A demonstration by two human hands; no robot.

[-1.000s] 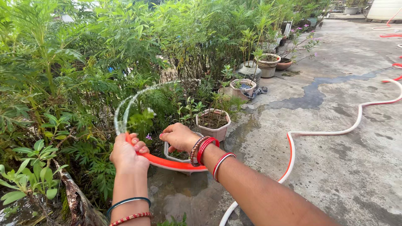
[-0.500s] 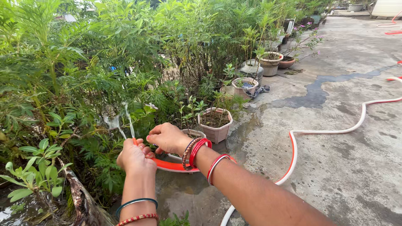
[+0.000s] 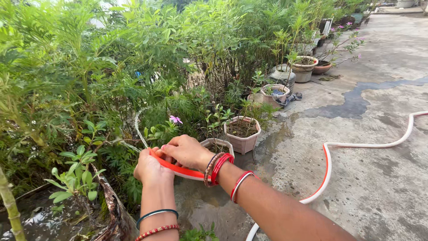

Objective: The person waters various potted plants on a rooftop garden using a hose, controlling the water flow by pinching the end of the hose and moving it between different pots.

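- Now the left hand (image 3: 150,168) is clamped on the end of the orange-and-white hose (image 3: 178,169), just beside the leafy plants (image 3: 89,89).
- Its water jet has shrunk from a wide arc to a thin thread.
- Meanwhile the right hand (image 3: 185,151) has moved in, its fingers closed on the hose and touching the left hand.
- Less water now reaches the plants; the pink pot (image 3: 243,134) sits just beyond.

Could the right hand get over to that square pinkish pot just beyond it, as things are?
Probably yes. The right hand lies on the orange hose, and the square pinkish pot stands just past it on the concrete. Only a smaller pot sits between them, low enough to pass over.
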